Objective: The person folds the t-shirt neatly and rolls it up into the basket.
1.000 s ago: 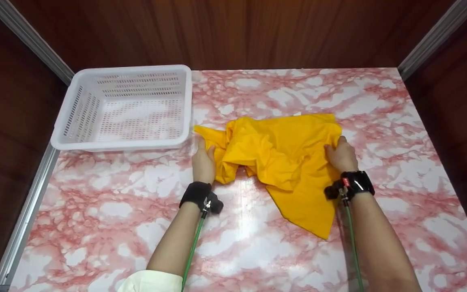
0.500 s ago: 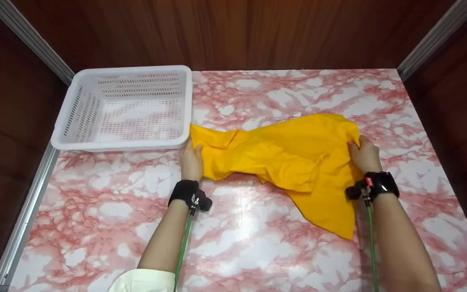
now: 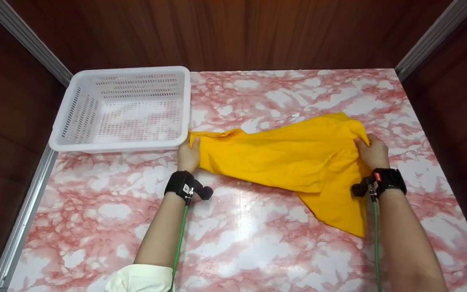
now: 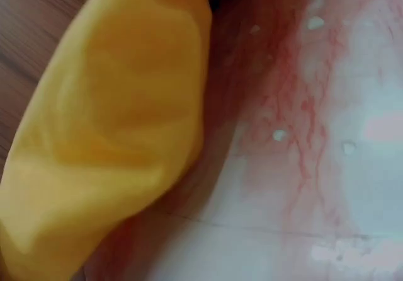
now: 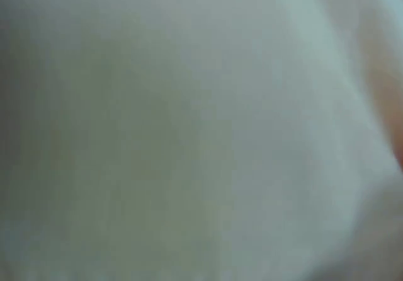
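Note:
A yellow garment (image 3: 270,158) is stretched sideways between my two hands in the head view; its exact kind is not clear from its shape. My left hand (image 3: 188,156) pinches its narrow left end, thumb on top, beside the basket's near right corner. At the upper right edge, my right hand (image 3: 373,152) grips the cloth between thumb and fingers. A loose corner hangs down toward me below the right hand. The left wrist view shows a bulging fold of the yellow garment (image 4: 126,104) over the table. The right wrist view is a pale blur.
A white perforated plastic basket (image 3: 120,144) stands at the back left of the red-and-white marbled table (image 3: 233,251). Brown wood-grain panels (image 3: 233,36) enclose the back and sides. A green cable runs along each forearm from a black wrist camera strap.
Both hands have moved apart, the left slightly left and the right farther right. The bunched yellow garment has been drawn out flatter and tauter between them.

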The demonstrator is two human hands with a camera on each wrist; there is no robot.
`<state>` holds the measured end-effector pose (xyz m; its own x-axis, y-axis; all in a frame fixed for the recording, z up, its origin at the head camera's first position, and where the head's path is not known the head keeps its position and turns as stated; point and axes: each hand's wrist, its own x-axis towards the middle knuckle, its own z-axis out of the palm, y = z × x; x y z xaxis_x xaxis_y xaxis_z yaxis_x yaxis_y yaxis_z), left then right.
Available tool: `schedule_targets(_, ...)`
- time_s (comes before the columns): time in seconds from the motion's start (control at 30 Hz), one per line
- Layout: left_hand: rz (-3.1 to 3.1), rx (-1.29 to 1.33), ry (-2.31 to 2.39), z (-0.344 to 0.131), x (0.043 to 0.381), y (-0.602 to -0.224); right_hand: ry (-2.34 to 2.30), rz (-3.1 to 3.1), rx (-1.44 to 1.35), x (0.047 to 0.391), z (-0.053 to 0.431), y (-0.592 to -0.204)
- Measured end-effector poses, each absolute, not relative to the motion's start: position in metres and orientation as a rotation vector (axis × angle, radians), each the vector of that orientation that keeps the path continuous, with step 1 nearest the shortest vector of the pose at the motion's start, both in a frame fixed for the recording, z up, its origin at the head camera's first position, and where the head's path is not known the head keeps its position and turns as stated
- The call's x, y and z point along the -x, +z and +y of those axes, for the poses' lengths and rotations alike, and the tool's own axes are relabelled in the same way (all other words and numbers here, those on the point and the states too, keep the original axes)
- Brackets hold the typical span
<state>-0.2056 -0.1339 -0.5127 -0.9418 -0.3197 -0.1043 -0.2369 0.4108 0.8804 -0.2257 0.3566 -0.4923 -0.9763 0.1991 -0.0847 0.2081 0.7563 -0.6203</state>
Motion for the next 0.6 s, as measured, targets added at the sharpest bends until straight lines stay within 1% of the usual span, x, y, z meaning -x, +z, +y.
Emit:
schedule_targets(0.07, -2.549, -0.503, -1.658, -0.134, 0.203, -0.51, -1.061, 2.898, -0.356, 0.222, 0.358, -0.492)
schedule_targets(0.2, -2.565, -0.375, -1.637, -0.134, 0.188, -0.507, -1.048, 2.88, -0.358, 0.205, 0.36, -0.49)
schedule_targets(0.4, -2.575, -0.156, -1.279, -0.119, 0.139, -0.503, -0.993, 2.906, -0.393, 0.175, 0.364, -0.486)
schedule_targets(0.6, -2.674, 0.039, -1.096, -0.076, 0.093, -0.505, -0.96, 2.798, -0.5, 0.158, 0.361, -0.485)
